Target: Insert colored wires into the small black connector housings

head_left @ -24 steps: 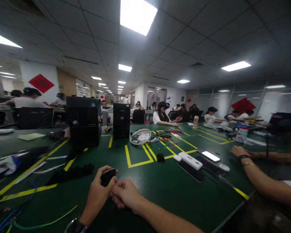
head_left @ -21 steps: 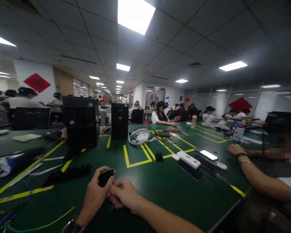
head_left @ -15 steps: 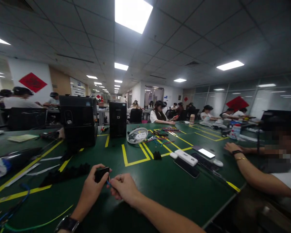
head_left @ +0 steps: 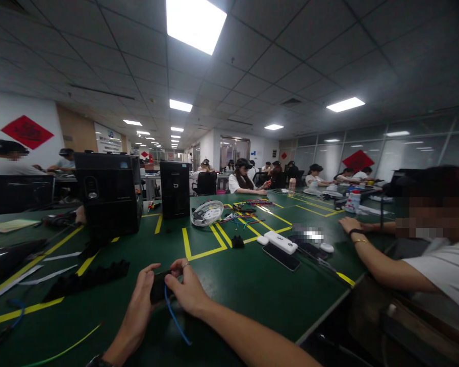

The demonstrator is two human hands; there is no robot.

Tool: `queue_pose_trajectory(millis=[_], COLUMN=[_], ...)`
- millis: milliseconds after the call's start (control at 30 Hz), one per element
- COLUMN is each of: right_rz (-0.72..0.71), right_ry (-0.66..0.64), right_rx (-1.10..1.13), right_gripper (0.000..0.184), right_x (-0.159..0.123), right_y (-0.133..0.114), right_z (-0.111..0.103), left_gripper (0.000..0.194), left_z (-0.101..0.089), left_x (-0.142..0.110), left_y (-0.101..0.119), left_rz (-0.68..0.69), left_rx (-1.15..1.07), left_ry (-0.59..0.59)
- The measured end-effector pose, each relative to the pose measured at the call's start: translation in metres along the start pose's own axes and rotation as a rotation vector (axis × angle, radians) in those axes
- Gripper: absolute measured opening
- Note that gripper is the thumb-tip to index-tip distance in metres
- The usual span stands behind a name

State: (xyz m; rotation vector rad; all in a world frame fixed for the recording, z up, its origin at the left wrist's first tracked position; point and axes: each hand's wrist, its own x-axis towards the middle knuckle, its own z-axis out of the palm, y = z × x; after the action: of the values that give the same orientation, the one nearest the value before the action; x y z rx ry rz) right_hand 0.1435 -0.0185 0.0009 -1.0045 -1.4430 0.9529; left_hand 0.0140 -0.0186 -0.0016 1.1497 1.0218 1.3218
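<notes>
Between my hands, above the green table, is a small black flat block [head_left: 158, 290] whose exact kind I cannot make out. My left hand [head_left: 137, 300] grips its left side, fingers behind and thumb in front. On its right side, my right hand [head_left: 186, 289] closes with the thumb over the front face. A blue wire [head_left: 177, 321] hangs down from the block beneath my right thumb, its free end below. Some of the block is hidden behind my fingers.
A white plastic basket [head_left: 207, 213] stands by several coloured wires [head_left: 239, 220]. Two black computer towers [head_left: 109, 196] are at the back left. Black foam strips [head_left: 90, 280] lie left. A white power strip [head_left: 280, 242] and phone [head_left: 281, 256] lie right, near a co-worker's arm [head_left: 375, 257].
My right hand has moved up onto the black block, where it was pinching the blue wire beside it. The wire now hangs free below. The view has turned slightly right.
</notes>
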Motion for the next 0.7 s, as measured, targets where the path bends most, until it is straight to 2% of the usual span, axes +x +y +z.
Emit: queue_pose_trajectory(millis=[100,167,267,400,567,700], right_rz=[0.054,0.098,0.087,0.119,0.121,0.085], right_ry=[-0.133,-0.211,-0.192,-0.19,-0.163,-0.133], right_rx=[0.16,0.232,0.221,0.296,0.342,0.319], right_gripper=[0.036,0.035,0.028,0.031,0.03,0.032], right_x=[0.003,0.003,0.003,0.003,0.006,0.005], right_y=[0.001,0.002,0.003,0.007,0.013,0.017], right_z=[0.0,0.002,0.004,0.007,0.012,0.014], left_gripper=[0.059,0.058,0.056,0.059,0.057,0.056], left_z=[0.003,0.004,0.004,0.006,0.012,0.015], left_x=[0.0,0.0,0.0,-0.002,-0.001,0.002], left_y=[-0.005,-0.007,-0.006,0.0,0.005,0.001], left_rz=[0.012,0.034,0.095,0.146,0.163,0.133], left_rx=[-0.039,-0.049,0.025,0.124,0.181,0.178], left_ry=[0.034,0.045,0.073,0.096,0.101,0.122])
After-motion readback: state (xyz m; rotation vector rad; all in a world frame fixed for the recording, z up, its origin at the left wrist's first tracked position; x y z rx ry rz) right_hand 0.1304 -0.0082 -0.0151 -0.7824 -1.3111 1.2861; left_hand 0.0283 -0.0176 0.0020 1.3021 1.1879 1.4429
